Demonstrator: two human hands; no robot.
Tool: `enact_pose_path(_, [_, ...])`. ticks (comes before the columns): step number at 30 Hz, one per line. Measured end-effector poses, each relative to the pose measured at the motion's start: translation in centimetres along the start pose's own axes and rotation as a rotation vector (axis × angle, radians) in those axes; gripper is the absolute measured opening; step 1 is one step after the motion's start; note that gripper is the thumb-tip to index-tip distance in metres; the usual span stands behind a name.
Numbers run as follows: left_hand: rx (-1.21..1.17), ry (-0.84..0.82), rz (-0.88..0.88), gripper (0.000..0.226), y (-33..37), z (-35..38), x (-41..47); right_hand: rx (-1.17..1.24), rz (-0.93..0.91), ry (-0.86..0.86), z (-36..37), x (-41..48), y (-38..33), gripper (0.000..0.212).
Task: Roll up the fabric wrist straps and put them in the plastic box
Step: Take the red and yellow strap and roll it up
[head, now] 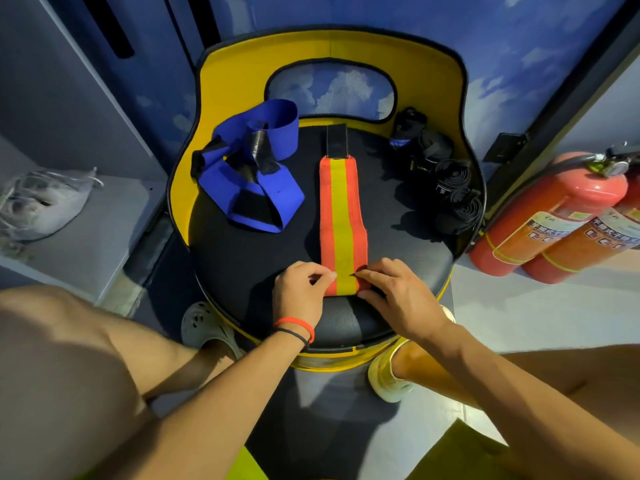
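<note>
So, strap position: we saw the orange-and-yellow strap (341, 216) lying flat on the chair seat (242, 265).
Long axis: it ran straight away from us, black tab (337, 140) toward the backrest (225, 81).
Left hand (299, 296): fingers pinched the near end's left edge.
Right hand (398, 292): fingers pinched its right edge.
</note>
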State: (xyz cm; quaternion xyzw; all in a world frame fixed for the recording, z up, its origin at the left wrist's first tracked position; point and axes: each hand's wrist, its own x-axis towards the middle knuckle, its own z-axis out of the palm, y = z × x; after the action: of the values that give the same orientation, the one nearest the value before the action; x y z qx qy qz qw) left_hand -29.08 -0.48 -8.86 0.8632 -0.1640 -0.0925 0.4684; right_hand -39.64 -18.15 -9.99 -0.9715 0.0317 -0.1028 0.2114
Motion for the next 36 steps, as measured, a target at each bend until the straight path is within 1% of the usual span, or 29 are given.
enact_pose_path(1, [0.007, -0.007, 0.042, 0.003, -0.3, -0.1, -0.2, 0.016, 0.019, 0.000, -0.1, 0.1, -0.1, 0.037])
enact_pose_path(3, [0.049, -0.038, 0.118, 0.011, -0.9, -0.5, -0.3, 0.094, 0.081, 0.005, -0.4, 0.3, -0.4, 0.033])
enact_pose_path(4, [0.071, -0.062, 0.129, 0.017, -0.9, -0.7, -0.3, 0.155, 0.120, 0.017, -0.6, 0.4, -0.5, 0.030])
enact_pose_path(6, [0.108, -0.114, 0.099, 0.031, -0.7, -1.0, -0.5, 0.282, 0.213, 0.058, -0.8, 0.4, -0.7, 0.024])
enact_pose_path(7, [0.114, -0.123, 0.086, 0.034, -0.6, -1.0, -0.5, 0.326, 0.263, 0.071, -0.9, 0.5, -0.8, 0.023])
enact_pose_path(11, [0.092, -0.100, 0.056, 0.031, -0.4, -1.3, -1.0, 0.402, 0.421, 0.019, -1.1, 0.7, -1.2, 0.022])
enact_pose_path(15, [0.036, -0.087, -0.046, 0.024, -0.2, -1.8, -1.6, 0.528, 0.556, -0.029, -1.6, 0.8, -1.1, 0.018])
enact_pose_path(18, [-0.012, -0.088, -0.089, 0.020, -0.5, -1.7, -2.1, 0.563, 0.631, -0.134, -2.1, 1.0, -1.1, 0.023])
enact_pose_path(21, [-0.035, -0.062, -0.085, 0.019, -0.8, -1.4, -2.0, 0.546, 0.677, -0.172, -2.3, 1.3, -1.3, 0.028])
enact_pose_path(23, [-0.053, -0.049, -0.105, 0.016, -0.7, -1.1, -1.7, 0.507, 0.660, -0.139, -2.0, 1.3, -1.6, 0.029])
enact_pose_path(25, [-0.064, -0.054, -0.143, 0.015, -0.5, -0.9, -1.4, 0.439, 0.579, -0.003, -1.3, 1.0, -2.1, 0.023])
enact_pose_path(27, [-0.069, -0.050, -0.167, 0.013, -0.4, -0.7, -1.1, 0.327, 0.408, 0.157, -0.4, 0.7, -2.3, 0.016])
enact_pose_path(28, [-0.067, -0.047, -0.172, 0.012, -0.3, -0.6, -0.9, 0.266, 0.306, 0.197, -0.1, 0.6, -2.3, 0.012])
enact_pose_path(30, [-0.051, -0.040, -0.173, 0.014, -0.3, -0.6, -0.6, 0.154, 0.121, 0.202, 0.3, 0.3, -2.1, 0.006])
enact_pose_path(31, [-0.041, -0.032, -0.176, 0.016, -0.3, -0.6, -0.4, 0.102, 0.059, 0.173, 0.3, 0.1, -1.9, 0.010])
enact_pose_path(32, [-0.027, -0.022, -0.177, 0.018, -0.2, -0.5, -0.2, 0.053, 0.023, 0.130, 0.3, -0.1, -1.8, 0.018])
enact_pose_path(34, [0.034, 0.007, -0.143, 0.022, 0.0, -0.5, 0.3, -0.042, 0.008, 0.053, 0.2, -0.4, -1.5, 0.037])
enact_pose_path(36, [0.113, 0.039, -0.067, 0.023, 0.3, -0.4, 0.7, -0.090, 0.025, 0.044, 0.3, -0.4, -1.3, 0.043])
